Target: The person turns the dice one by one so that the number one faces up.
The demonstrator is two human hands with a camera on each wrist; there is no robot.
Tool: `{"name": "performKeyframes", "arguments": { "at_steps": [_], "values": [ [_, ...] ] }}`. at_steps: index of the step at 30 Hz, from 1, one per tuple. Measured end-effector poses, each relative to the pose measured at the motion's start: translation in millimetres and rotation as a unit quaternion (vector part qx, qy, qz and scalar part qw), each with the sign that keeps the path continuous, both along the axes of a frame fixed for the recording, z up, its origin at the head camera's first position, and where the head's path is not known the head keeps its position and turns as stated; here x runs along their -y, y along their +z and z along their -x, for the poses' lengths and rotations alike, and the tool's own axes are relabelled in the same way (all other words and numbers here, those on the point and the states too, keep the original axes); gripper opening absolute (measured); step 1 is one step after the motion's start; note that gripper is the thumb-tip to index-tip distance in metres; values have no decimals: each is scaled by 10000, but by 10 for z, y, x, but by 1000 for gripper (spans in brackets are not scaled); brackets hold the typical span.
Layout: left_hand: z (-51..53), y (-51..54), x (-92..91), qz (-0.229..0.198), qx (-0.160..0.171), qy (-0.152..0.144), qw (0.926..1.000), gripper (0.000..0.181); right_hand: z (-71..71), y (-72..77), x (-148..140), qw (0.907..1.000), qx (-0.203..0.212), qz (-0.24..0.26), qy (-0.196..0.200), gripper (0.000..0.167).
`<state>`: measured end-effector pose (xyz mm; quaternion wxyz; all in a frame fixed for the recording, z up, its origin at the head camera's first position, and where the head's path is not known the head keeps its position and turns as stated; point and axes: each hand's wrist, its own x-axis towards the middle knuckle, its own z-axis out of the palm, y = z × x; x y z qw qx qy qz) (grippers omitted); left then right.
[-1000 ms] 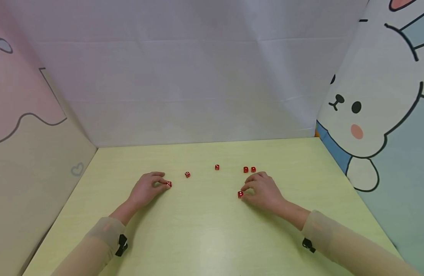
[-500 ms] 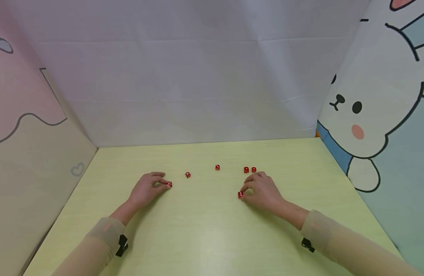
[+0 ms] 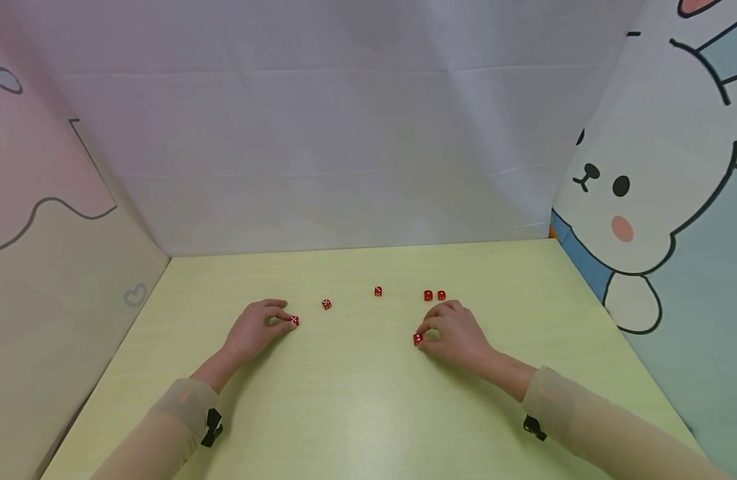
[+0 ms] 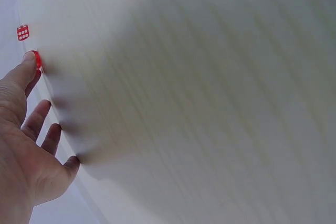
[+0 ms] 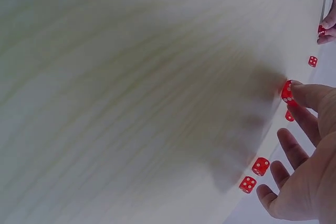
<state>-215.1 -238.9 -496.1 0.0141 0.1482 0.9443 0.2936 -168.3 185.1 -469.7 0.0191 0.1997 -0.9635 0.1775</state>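
Between thumb and index finger, my left hand (image 3: 257, 329) pinches a red die (image 3: 295, 321) with white dots, low over the left half of the table. That die also shows as a red sliver at the thumb tip in the left wrist view. My right hand (image 3: 455, 333) pinches a second red die (image 3: 418, 339) right of the middle; white dots show on it in the right wrist view (image 5: 287, 92). Just beyond the right fingers lie two dice side by side, one (image 3: 428, 295) left of the other (image 3: 441, 295). Whether the held dice touch the table, I cannot tell.
One loose red die (image 3: 327, 304) lies to the right of the left hand, another (image 3: 377, 291) farther back near the middle. The pale yellow table (image 3: 344, 413) meets a white cloth backdrop (image 3: 344, 167). Printed panels stand along both sides.
Both hands stay in nearly the same place, each still pinching its die. The die in the right hand has turned slightly between the fingers. The loose dice have not moved.
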Motion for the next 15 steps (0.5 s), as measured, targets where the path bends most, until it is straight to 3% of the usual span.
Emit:
{"name": "performKeyframes", "arguments": {
  "at_steps": [7, 15],
  "values": [
    [-2, -3, 9, -5, -11, -27, 10000, 16, -17, -16, 1, 9996, 145, 201, -106, 12],
    [-17, 11, 12, -58, 42, -5, 10000, 15, -41, -66, 8, 9929, 640, 924, -381, 12]
  ]
}}
